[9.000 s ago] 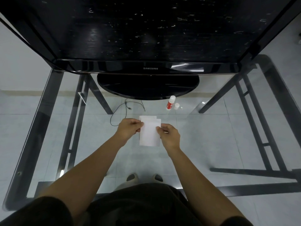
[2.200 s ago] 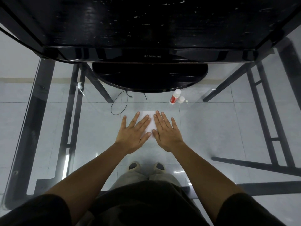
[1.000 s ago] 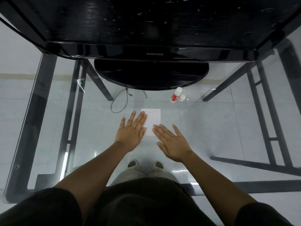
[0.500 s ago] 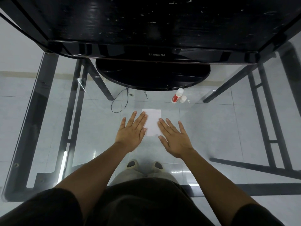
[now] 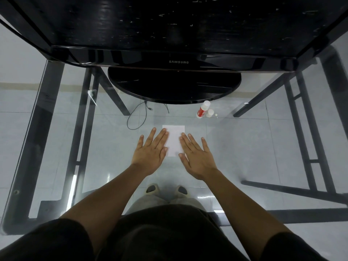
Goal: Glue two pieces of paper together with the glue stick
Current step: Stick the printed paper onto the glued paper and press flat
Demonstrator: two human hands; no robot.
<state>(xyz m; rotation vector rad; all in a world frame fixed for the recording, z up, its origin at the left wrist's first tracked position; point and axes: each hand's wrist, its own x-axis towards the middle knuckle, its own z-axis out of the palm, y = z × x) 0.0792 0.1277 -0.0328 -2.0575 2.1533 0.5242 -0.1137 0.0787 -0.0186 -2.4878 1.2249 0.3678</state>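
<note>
A white paper point(image 5: 174, 139) lies flat on the glass table point(image 5: 244, 151); I cannot tell its layers apart. My left hand point(image 5: 150, 150) rests flat, palm down, at the paper's left edge, fingers spread. My right hand point(image 5: 195, 156) lies flat at its right edge, fingers over the lower right corner. Neither hand holds anything. The red and white glue stick point(image 5: 203, 109) lies uncapped further back on the right, its white cap point(image 5: 210, 113) beside it.
A black Samsung monitor point(image 5: 177, 62) on a round stand point(image 5: 174, 85) fills the back of the table. A thin black cable point(image 5: 139, 117) loops left of the paper. Black table legs point(image 5: 308, 140) and my feet show through the glass.
Both hands pressed on top of the paper earlier, then slid apart to its sides. In the last half second the right hand shifted slightly right; the paper stayed put.
</note>
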